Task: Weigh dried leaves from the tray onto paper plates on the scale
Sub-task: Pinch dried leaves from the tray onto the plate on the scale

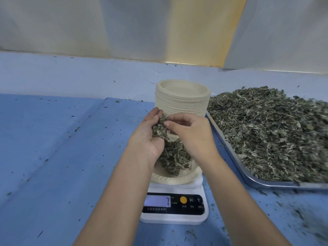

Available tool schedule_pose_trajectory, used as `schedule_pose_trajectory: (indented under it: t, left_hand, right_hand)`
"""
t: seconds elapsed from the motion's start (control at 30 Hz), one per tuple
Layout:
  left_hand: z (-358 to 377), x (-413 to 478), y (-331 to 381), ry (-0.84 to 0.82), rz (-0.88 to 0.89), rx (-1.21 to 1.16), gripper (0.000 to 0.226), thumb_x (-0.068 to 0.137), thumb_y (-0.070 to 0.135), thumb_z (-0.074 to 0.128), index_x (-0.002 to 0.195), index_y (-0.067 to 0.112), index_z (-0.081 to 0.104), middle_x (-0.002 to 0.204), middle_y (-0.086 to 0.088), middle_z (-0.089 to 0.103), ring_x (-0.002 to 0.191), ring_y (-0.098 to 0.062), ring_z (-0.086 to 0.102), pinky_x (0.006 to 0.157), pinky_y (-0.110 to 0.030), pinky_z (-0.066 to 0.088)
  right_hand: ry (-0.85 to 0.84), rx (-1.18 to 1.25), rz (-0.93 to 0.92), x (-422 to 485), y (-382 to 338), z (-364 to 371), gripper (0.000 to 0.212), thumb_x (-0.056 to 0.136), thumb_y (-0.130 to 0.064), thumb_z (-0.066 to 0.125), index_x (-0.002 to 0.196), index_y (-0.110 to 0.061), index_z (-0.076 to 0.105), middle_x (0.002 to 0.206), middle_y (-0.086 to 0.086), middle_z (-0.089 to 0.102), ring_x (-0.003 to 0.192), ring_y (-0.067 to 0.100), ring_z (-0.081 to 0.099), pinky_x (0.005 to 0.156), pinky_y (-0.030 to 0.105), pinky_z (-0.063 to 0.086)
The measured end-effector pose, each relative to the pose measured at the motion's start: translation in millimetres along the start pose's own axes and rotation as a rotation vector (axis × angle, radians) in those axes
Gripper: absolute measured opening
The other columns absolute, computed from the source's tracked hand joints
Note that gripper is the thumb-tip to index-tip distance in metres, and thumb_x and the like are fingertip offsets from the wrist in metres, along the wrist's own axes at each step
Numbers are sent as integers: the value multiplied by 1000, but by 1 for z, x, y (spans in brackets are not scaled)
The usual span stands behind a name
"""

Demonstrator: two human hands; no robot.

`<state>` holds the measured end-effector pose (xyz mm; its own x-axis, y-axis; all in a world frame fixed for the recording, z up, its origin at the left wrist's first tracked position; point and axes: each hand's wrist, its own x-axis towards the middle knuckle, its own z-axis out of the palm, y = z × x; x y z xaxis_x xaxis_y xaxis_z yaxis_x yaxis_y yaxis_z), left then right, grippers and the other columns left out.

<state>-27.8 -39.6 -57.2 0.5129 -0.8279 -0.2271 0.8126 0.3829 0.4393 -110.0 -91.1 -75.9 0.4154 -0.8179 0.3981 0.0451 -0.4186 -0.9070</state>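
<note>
Holding a clump of dried leaves in the curled left grip, mid-frame, and pinching at it with the right grip, drop only tiny bits onto the paper plate on the scale below, watching the number.

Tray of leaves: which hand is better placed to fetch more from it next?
Probably the right hand: the tray lies on its side, while the left hand cups a clump of leaves over the plate.

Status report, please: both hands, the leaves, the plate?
Left hand holds leaves, right hand pinches them. Plate on scale, heap on it. Nothing in the way.
</note>
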Motion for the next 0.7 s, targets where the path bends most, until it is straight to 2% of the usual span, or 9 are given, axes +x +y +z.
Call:
schedule_pose_trajectory:
  t: [0.17, 0.27, 0.33, 0.4, 0.43, 0.5, 0.57, 0.6, 0.7]
  left_hand:
    - [3, 5, -6, -47, 16, -36, 37, 96, -9, 32, 127, 1, 50, 112, -18, 59, 87, -26, 60, 62, -31, 51]
    - [13, 5, -16, -50, 19, -12, 37, 94, -11, 32, 121, 4, 52, 109, -19, 59, 85, -27, 60, 64, -31, 52]
    - [22, 4, -28, -49, 12, 33, 34, 95, -9, 32, 116, 6, 55, 101, -15, 61, 81, -24, 61, 62, -29, 51]
    - [32, 5, -40, -40, 3, 62, 30, 95, -8, 33, 106, 6, 58, 95, -12, 61, 74, -22, 60, 56, -27, 50]
    - [37, 6, -46, -28, -1, 74, 30, 95, -8, 33, 101, 6, 59, 94, -12, 60, 72, -22, 59, 54, -26, 50]
    - [45, 8, -60, -12, -10, 107, 32, 96, -7, 30, 98, 7, 59, 91, -12, 59, 69, -21, 58, 48, -21, 50]
    - [51, 10, -76, -16, -25, 168, 34, 96, -5, 29, 97, 11, 59, 93, -14, 58, 69, -21, 56, 49, -22, 48]
    - [53, 12, -86, -21, -25, 204, 35, 96, -5, 29, 95, 12, 59, 98, -16, 58, 70, -21, 55, 53, -24, 46]
    - [58, 18, -115, -26, -5, 284, 34, 96, -6, 30, 93, 12, 59, 109, -18, 55, 77, -23, 55, 59, -28, 45]
  right_hand:
    - [64, -8, 14, 0, 2, -1, 13, 83, -13, 71, 91, -22, 77, 82, -8, 75, 81, 6, 69, 83, 29, 56]
    - [145, 29, 30, 3, 3, -2, 13, 86, -16, 67, 92, -22, 77, 85, -9, 75, 83, 4, 68, 82, 25, 53]
    - [205, 122, 87, 5, 3, -6, 16, 87, -16, 64, 82, -25, 76, 80, -11, 73, 81, 6, 66, 80, 27, 51]
    - [281, 190, 146, 6, 3, -14, 32, 88, -17, 61, 58, -27, 69, 61, -11, 59, 66, 10, 53, 67, 28, 44]
    - [310, 214, 178, 7, 4, -19, 37, 88, -17, 60, 52, -24, 65, 56, -7, 52, 63, 11, 46, 63, 29, 39]
    - [338, 275, 211, 8, 7, -33, 32, 87, -13, 59, 56, -9, 64, 57, 2, 47, 64, 13, 41, 62, 30, 34]
    - [375, 340, 237, 9, 10, -48, 25, 87, -9, 58, 71, 9, 60, 62, 15, 42, 68, 16, 40, 64, 30, 32]
    - [398, 364, 265, 9, 12, -56, 23, 87, -8, 58, 74, 10, 60, 63, 19, 39, 68, 17, 38, 62, 29, 30]
    - [447, 459, 375, 8, 15, -76, 17, 87, -6, 55, 70, -6, 57, 66, 12, 44, 67, 20, 40, 60, 30, 32]
